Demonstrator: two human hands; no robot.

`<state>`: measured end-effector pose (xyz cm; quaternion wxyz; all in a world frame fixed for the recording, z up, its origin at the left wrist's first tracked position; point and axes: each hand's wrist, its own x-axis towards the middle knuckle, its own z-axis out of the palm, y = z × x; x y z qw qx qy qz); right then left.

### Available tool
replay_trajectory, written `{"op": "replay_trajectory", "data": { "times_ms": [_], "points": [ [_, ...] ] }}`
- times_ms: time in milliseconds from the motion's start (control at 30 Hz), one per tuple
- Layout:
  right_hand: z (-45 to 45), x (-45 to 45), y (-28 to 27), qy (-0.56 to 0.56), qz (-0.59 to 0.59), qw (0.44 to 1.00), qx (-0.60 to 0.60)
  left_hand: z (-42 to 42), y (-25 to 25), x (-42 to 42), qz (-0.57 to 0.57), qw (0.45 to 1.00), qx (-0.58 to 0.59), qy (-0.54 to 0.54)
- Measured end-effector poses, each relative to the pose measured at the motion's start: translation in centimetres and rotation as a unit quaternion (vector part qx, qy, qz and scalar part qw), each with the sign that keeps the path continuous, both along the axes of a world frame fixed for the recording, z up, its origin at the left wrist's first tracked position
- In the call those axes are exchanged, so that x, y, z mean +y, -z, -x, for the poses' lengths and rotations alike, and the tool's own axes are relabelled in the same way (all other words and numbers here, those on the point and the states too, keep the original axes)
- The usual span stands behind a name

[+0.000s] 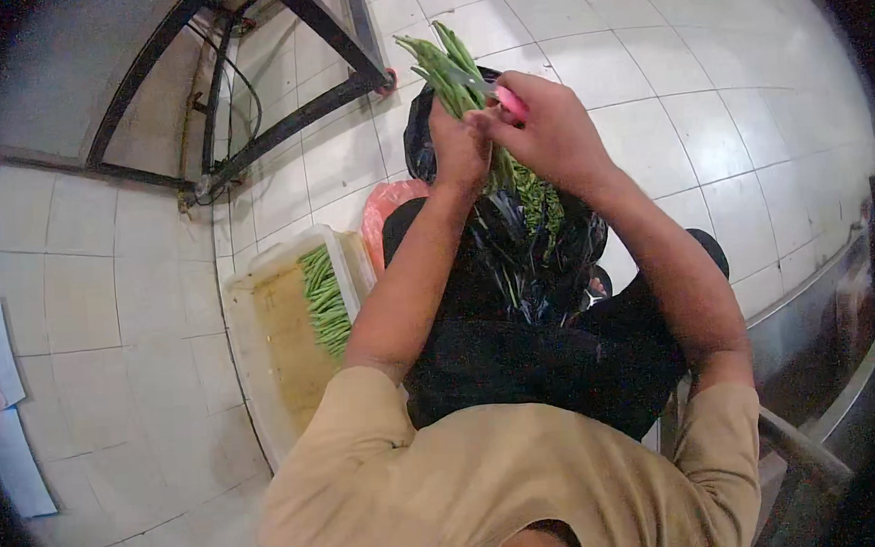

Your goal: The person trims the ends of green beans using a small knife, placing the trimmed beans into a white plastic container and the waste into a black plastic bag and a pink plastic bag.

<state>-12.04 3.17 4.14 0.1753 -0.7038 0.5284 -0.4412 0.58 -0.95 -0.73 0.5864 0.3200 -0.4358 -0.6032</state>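
My left hand [458, 144] grips a bundle of long green beans [442, 70], whose ends fan out above my fist. In my right hand [556, 123] is a small knife [511, 103] with a pink handle. Its blade lies across the beans just above my left fist; whether it has cut into them I cannot tell. Both hands are close together over an open black plastic bag [512, 261] between my legs. Green trimmings or bean pieces [540, 203] show in the bag, partly hidden by my right forearm.
Left of my legs, a translucent plastic tub [240, 308] holds cut green beans [325, 303] along one side and brownish liquid. A pink plastic bag [385, 209] sits beside it. A black metal frame on casters [308, 127] stands ahead left. Metal equipment [810, 348] is at right.
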Motion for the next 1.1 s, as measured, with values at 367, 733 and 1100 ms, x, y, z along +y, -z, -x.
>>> {"op": "replay_trajectory", "data": {
  "times_ms": [367, 733, 1100],
  "points": [
    [0.6, -0.6, 1.0, 0.030, 0.000, 0.996, -0.080, 0.2, 0.6, 0.3, 0.146, 0.946, -0.288, -0.033],
    [4.3, -2.9, 0.3, 0.065, 0.030, 0.986, -0.149, 0.5, -0.8, 1.9, -0.049, 0.962, -0.104, 0.248],
    [6.8, -4.5, 0.6, -0.116, -0.188, 0.953, -0.208, 1.6, 0.1, 3.1, -0.126, 0.901, -0.058, 0.410]
  ]
}}
